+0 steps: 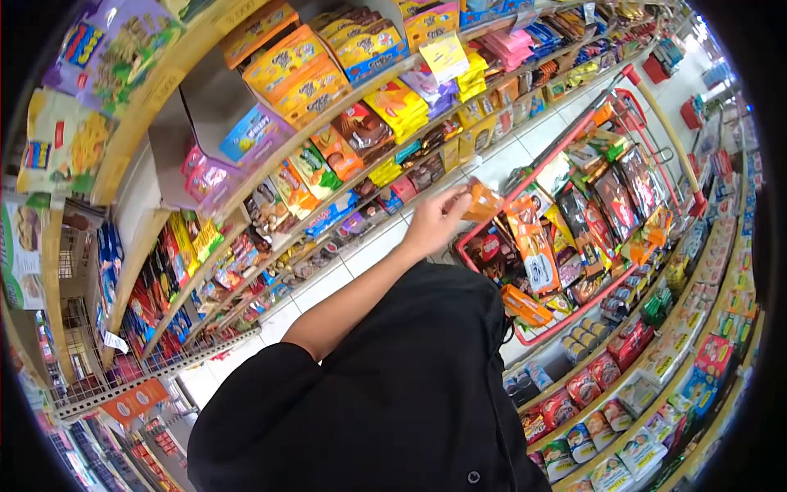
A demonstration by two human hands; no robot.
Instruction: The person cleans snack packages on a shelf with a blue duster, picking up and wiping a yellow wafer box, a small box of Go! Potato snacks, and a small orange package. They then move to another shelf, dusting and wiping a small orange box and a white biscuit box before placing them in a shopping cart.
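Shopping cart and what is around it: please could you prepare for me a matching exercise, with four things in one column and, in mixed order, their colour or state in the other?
1. Left hand
2. Shopping cart
3. Shirt
4. Floor

A. Plain black
B. White, tiled
C. Fingers closed on an orange packet
D. Red-rimmed, loaded with many packets

Right pairs: 1-C, 2-D, 3-A, 4-B
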